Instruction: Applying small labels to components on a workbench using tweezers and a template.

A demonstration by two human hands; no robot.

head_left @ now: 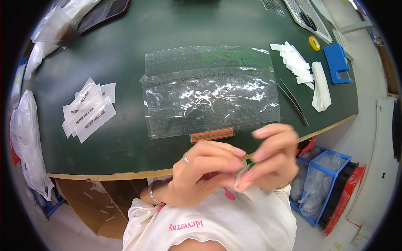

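Close to my body, just over the table's front edge, my hands meet with fingertips together. My left hand [205, 167], with a ring and a bracelet at the wrist, is closed in a pinch. Between the fingers shows a small whitish strip [241, 172], partly hidden and blurred. My right hand [274, 157] is bent around the same spot, smeared by motion, its thumb and finger at the strip. Just beyond the left hand lies an orange lettered plate [212, 135], against the near edge of a clear plastic sheet [211, 102] with raised characters.
Left on the green table [130, 152] lie printed translucent labels [90, 111] and a phone [104, 16]. At right are tweezers [293, 102], white paper strips [293, 62], a yellow tape roll [314, 43] and a blue tape dispenser [337, 65]. Below stand a cardboard box [86, 205] and a blue-framed rack [320, 171].
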